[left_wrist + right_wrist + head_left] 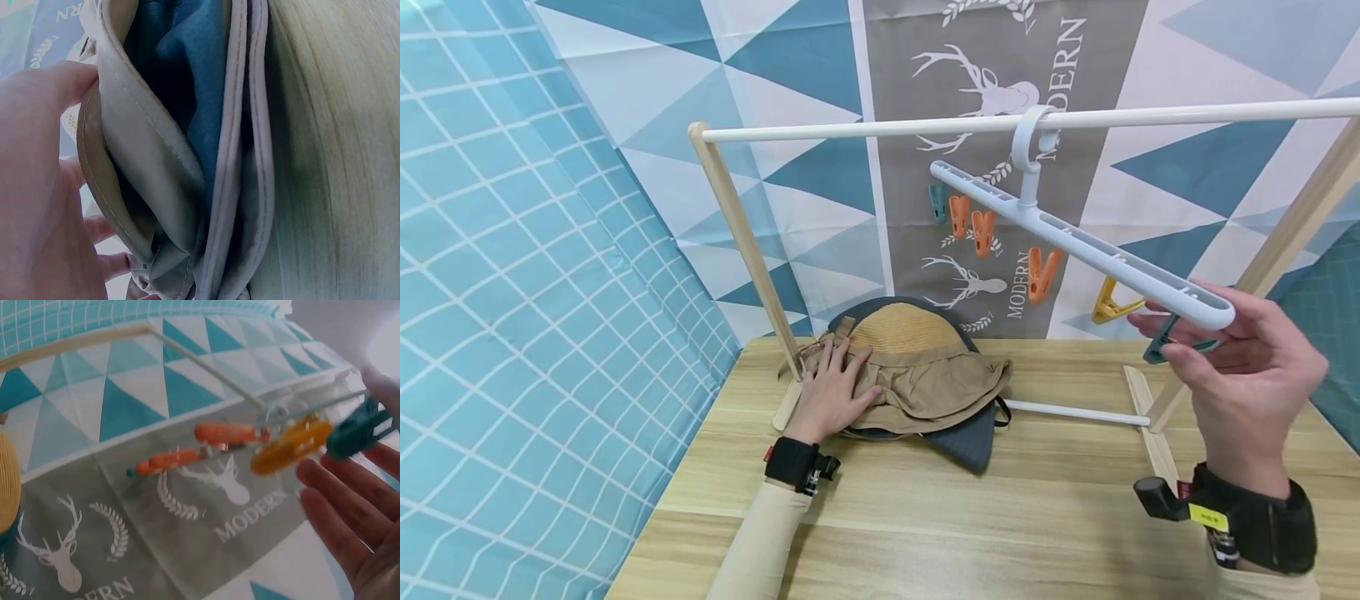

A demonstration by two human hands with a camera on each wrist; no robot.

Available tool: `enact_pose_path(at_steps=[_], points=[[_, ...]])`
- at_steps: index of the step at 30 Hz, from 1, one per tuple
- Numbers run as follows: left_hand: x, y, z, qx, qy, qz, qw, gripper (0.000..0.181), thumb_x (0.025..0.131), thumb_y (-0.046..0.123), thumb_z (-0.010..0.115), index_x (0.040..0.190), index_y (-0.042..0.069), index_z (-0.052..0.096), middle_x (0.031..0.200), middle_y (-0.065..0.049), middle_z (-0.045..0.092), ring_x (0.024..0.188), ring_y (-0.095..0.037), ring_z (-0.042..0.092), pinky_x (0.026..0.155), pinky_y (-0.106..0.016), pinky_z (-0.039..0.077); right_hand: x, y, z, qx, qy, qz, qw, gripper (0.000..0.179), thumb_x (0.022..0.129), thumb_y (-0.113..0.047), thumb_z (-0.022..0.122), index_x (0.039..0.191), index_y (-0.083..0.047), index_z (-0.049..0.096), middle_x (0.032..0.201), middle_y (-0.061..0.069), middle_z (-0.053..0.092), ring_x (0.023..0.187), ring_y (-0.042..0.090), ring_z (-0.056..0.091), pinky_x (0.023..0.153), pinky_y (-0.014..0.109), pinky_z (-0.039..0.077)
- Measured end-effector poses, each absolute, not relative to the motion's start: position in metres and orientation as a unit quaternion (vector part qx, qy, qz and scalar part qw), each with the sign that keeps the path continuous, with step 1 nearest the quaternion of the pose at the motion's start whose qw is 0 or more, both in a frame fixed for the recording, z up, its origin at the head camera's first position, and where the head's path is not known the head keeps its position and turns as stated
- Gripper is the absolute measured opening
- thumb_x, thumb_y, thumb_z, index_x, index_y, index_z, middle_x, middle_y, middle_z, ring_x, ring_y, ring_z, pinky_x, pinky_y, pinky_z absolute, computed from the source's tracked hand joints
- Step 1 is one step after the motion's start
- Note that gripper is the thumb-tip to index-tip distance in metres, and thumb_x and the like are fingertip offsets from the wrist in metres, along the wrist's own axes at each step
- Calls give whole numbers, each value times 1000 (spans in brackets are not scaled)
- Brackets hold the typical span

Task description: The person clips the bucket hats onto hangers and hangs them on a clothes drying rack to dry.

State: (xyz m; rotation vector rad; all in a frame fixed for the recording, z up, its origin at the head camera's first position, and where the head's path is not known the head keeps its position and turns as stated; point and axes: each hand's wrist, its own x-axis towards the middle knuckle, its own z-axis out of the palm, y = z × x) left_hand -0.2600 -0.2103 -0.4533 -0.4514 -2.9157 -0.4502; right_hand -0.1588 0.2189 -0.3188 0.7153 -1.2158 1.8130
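Observation:
My left hand (835, 392) rests with spread fingers on a sun hat with a straw crown (910, 329) and a ruffled khaki brim (932, 379). Dark blue cloth (966, 433) shows under that brim. In the left wrist view, thumb and fingertips lie along the folded brim edge (159, 150). Raised at the right, my right hand (1247, 362) pinches a teal clip (1159, 340) below the near end of a pale blue hanger (1105, 250). A yellow clip (1108, 302) and orange clips (982, 232) hang farther along it.
The hanger hooks over a white rod (850, 130) between wooden posts (745, 250). A lower white bar (1075, 412) runs behind the hat to the right foot (1150, 425). The wooden table (925, 533) meets a patterned backdrop (805, 75) and a blue checked sheet (512, 275).

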Motion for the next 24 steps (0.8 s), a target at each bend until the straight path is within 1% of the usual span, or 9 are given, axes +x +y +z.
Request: enact_pose_path(at_steps=[2,5,7,8,11,13,17,21,24], points=[[-260,-211,-454,-151,-974,-149,77,73,110,56,64,173,25,46,186,-25,29,176,-52,14,131,-87,19,-166,228,-326,290,-521,706,382,54,83,9,94,130,21,69,110,10,89,94,14,88,86,17,65],[-261,-211,-454,-151,-975,-148,75,73,110,56,64,174,25,46,186,-24,29,176,-52,14,132,-87,19,-177,239,-337,320,-564,686,331,66,82,5,98,139,18,66,123,10,88,100,13,88,93,18,64],[-261,-211,-454,-151,-974,-147,76,73,110,56,64,174,25,46,185,-25,29,176,-53,15,131,-87,20,-184,242,-343,328,-578,682,305,70,80,4,99,140,16,66,124,9,87,103,14,88,98,18,63],[-261,-211,-454,-152,-974,-147,79,73,110,56,64,173,25,46,185,-25,29,176,-53,15,130,-88,21,-187,244,-345,336,-579,684,290,76,80,4,99,146,17,62,125,10,87,104,14,87,102,18,62],[-261,-211,-455,-153,-974,-145,86,73,110,56,65,173,25,47,184,-25,31,175,-54,19,128,-89,23,-195,246,-347,356,-573,695,250,77,82,11,94,149,20,57,125,13,86,108,18,87,104,22,62],[-261,-211,-455,-155,-973,-143,91,72,110,55,66,172,25,48,183,-26,33,173,-56,22,128,-88,25,-199,246,-349,370,-567,699,230,79,82,16,91,151,22,54,124,14,86,109,20,87,101,24,64],[-261,-212,-456,-159,-971,-146,99,72,109,55,67,171,24,49,181,-27,35,171,-57,25,128,-88,26,-202,248,-350,390,-565,697,210,81,82,21,89,154,22,52,123,15,85,110,21,87,95,25,66],[-261,-215,-455,-162,-968,-156,114,73,107,54,70,171,24,50,180,-26,38,170,-57,29,126,-88,27,-203,249,-349,393,-572,690,206,82,82,22,88,155,21,51,125,15,85,113,20,86,97,25,66],[-262,-218,-453,-157,-964,-171,128,74,106,54,72,170,25,50,180,-24,38,170,-54,31,125,-87,27,-203,250,-349,389,-582,683,207,83,81,22,89,155,20,51,128,14,84,113,19,86,98,24,65]])
